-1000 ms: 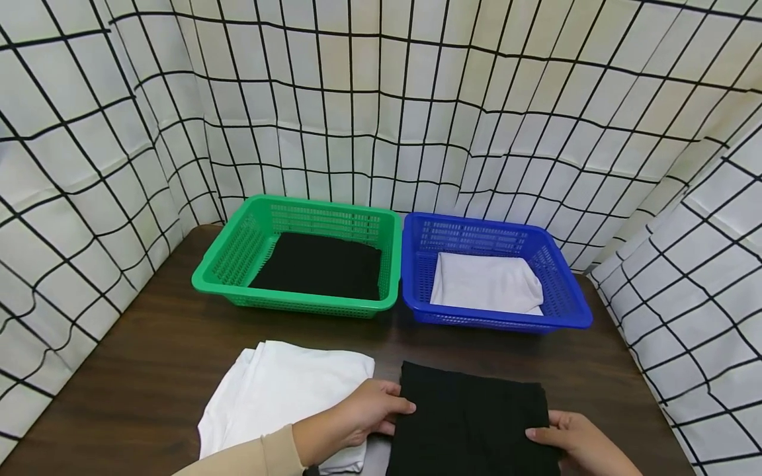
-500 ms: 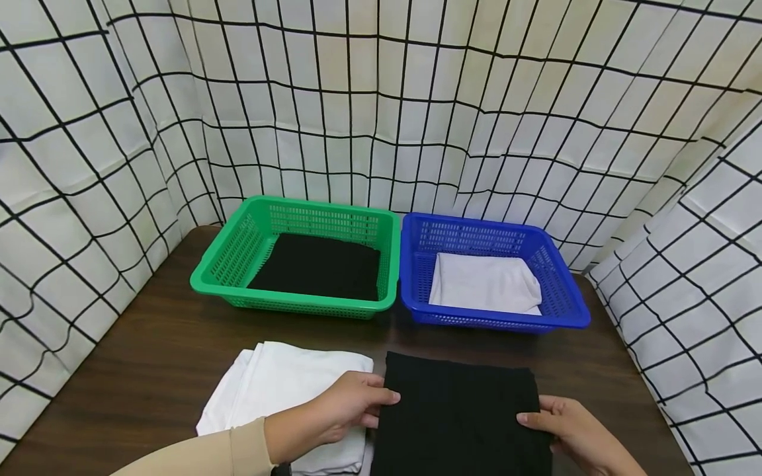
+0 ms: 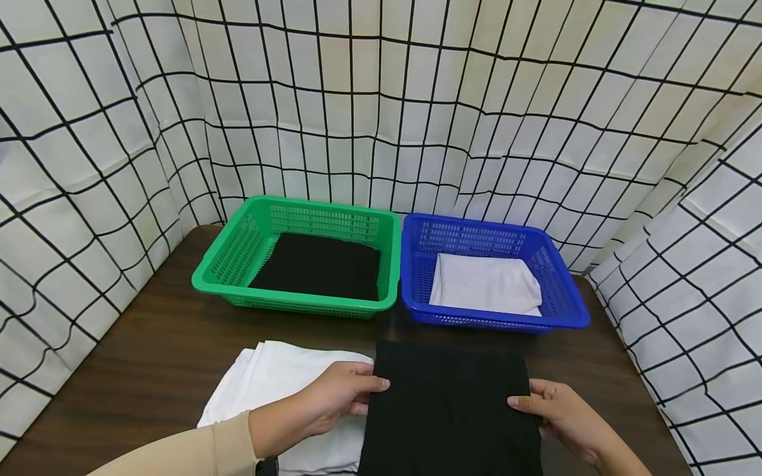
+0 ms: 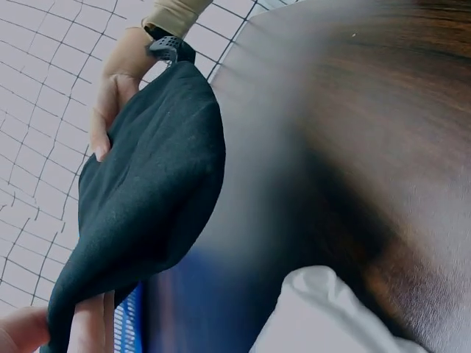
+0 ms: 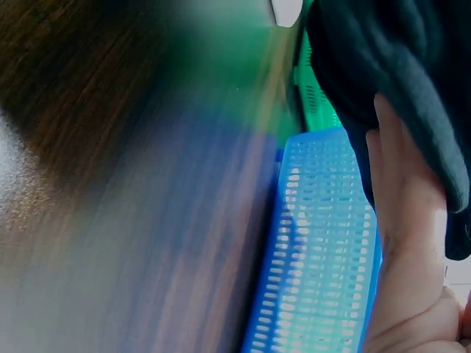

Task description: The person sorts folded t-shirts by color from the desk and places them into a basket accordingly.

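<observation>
The rectangular folded black cloth point(image 3: 449, 410) now lies farther left and nearer the baskets than a second ago, and both hands have moved with it; baskets and other cloths keep their places.

Largest is the white curtain point(image 3: 369, 112) with a black grid, standing round the back and both sides of the dark brown wood-grain table point(image 3: 155, 363). On the table, side by side, are two rectangular perforated plastic baskets: a green one point(image 3: 297, 299) on the left and a blue one point(image 3: 488, 316) on the right.

Four cloth bundles show, two black and two white. The held black one is in front of the baskets. Left of it, on the table, lies a layered white cloth point(image 3: 286, 377), partly behind the left arm. The green basket holds a flat black cloth point(image 3: 321, 268); the blue one holds a folded white cloth point(image 3: 485, 284).

Of two hands, the left hand point(image 3: 348, 390) pinches the held cloth's left edge and the right hand point(image 3: 553, 413) its right edge. The wrist views show fingers under the cloth, hidden from the head view; the left one also shows its sagging underside and a black wrist device point(image 4: 171, 50) on the right arm.
</observation>
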Demonstrator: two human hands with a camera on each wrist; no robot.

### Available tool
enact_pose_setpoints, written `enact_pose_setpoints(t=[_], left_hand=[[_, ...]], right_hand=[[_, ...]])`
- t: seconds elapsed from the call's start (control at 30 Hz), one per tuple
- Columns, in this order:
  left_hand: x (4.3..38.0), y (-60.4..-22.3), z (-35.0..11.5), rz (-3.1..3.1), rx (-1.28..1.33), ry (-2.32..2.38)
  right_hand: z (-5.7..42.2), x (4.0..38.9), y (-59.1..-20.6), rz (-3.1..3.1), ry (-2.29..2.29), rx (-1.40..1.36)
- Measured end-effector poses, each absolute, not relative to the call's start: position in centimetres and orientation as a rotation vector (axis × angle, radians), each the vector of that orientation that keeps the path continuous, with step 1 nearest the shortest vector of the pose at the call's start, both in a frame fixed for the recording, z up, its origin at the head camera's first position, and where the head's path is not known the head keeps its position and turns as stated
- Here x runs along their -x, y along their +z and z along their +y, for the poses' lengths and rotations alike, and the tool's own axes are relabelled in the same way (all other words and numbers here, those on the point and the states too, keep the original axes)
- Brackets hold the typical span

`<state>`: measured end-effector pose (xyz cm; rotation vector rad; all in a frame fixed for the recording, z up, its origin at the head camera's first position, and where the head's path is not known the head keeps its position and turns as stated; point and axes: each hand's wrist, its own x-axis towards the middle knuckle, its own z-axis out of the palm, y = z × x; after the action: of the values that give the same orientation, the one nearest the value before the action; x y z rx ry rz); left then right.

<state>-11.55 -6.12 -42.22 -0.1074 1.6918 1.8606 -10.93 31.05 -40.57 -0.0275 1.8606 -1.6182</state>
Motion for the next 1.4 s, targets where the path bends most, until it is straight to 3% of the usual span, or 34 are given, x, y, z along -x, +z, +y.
enact_pose_setpoints(t=[1.4], left_hand=[[14.6,-35.2,-11.2,1.88,0.036,1.782]], right_hand=[[26.9,14.0,-35.1,1.755,-1.659,0.138]])
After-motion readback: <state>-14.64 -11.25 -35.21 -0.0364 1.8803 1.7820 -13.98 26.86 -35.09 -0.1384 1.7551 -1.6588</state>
